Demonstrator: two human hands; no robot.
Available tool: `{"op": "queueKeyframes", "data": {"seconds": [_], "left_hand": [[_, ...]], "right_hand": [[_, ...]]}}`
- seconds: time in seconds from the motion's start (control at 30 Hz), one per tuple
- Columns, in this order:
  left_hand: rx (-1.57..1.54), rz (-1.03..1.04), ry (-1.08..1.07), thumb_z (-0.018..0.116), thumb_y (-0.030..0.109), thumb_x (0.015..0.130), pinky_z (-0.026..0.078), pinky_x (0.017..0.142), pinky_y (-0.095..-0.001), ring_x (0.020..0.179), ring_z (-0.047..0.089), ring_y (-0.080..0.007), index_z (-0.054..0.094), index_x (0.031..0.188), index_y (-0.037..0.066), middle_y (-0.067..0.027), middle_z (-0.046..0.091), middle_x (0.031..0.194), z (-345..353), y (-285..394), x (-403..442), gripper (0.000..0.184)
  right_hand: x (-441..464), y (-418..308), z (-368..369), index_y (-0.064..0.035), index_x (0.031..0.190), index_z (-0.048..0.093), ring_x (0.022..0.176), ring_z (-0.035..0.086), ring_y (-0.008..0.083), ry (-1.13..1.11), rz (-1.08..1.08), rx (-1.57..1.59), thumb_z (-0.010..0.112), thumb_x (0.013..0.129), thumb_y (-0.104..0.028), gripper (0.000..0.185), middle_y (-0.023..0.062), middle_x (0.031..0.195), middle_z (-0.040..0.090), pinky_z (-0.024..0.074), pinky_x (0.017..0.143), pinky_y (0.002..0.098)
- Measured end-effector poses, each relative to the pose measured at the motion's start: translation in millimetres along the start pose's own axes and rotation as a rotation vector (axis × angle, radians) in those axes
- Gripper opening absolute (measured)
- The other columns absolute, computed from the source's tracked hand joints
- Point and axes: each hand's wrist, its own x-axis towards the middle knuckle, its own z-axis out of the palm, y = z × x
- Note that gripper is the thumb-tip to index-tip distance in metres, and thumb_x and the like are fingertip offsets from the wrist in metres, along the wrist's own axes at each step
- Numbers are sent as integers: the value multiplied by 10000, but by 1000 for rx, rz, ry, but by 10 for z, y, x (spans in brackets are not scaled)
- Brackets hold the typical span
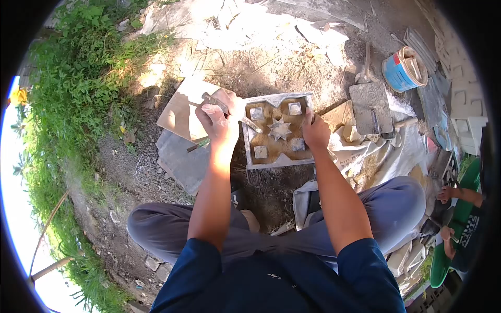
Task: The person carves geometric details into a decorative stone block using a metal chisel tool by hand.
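A pale rectangular mould (279, 164) lies on the ground before my knees, with a star-shaped block (279, 129) at its middle and several square blocks around that. Brown, sandy-looking material covers the space between them. My left hand (219, 117) is closed round a long narrow tool (251, 124). The tool's pale flat end reaches over the mould's left side, and its dark other end sticks out above my fist; its exact kind is unclear. My right hand (316, 131) grips the mould's right rim, thumb on top.
Flat boards (180, 156) lie left of the mould. At right are a grey slab (370, 107), crumpled sheeting (376, 156) and a blue-and-white bucket (401, 70) with things inside. Plants (78, 78) line the left. A co-worker's hands (446, 194) show at far right.
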Motion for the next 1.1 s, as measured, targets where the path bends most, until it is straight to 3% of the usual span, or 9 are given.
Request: {"op": "queueKeyframes", "data": {"seconds": [0.13,0.17,0.23,0.5,0.6,0.73,0.83,0.97,1.1], "left_hand": [[125,-60,31,672,131,936,512,762,-246,912,559,-121,429,1328,58,-68,530,1141,114,245,82,467],[103,55,-35,609,283,954,440,656,-255,767,498,-118,412,1090,60,-51,488,948,161,234,83,327],[38,281,-177,483,586,990,296,444,-273,477,376,-110,378,615,64,-16,402,563,349,325,85,651],[39,255,-54,504,643,950,287,435,-262,458,362,-89,397,596,54,4,372,535,423,304,69,695],[249,277,180,502,647,952,293,435,-265,463,361,-84,372,593,64,9,361,539,469,354,131,697],[163,302,-26,492,636,968,288,443,-257,474,349,-75,353,601,68,23,341,544,424,282,53,691],[116,245,65,514,620,968,283,438,-252,452,333,-83,382,604,47,12,340,523,535,485,156,692],[-119,325,-427,375,675,985,270,428,-277,431,346,-131,406,607,47,-21,361,498,723,928,241,734],[-191,208,-318,349,717,966,230,470,-295,478,318,-142,402,633,68,-7,320,520,866,978,398,731]], "right_hand": [[-16,-34,48,-12,1026,684,994,655,430,11,-22,25,311,1001,-604,700,253,974,705,422,940,536],[19,-2,66,-10,1018,682,992,655,433,39,-18,35,313,1002,-602,698,256,967,704,423,938,537],[-28,18,3,-15,1033,680,1000,655,425,14,3,13,311,1002,-608,699,254,983,703,421,946,534],[-24,36,10,-25,1015,685,981,661,425,1,7,-7,316,1001,-610,691,247,973,707,423,952,533],[-32,-59,-26,-17,1007,683,988,656,436,0,-18,44,320,1002,-599,686,254,955,705,423,942,544],[-117,66,19,-16,1012,682,989,657,432,-1,-9,0,320,1007,-588,676,247,956,707,424,937,546],[-47,-100,-74,-16,1021,680,996,655,425,-14,-12,30,330,1009,-573,658,246,961,707,419,945,539],[-28,-43,-24,-13,1023,683,998,652,413,-2,-10,28,337,1010,-569,654,241,974,707,401,972,521],[12,-29,-7,-13,1064,671,1025,650,414,-43,-2,19,317,1009,-582,672,252,1019,700,404,975,521]]}}
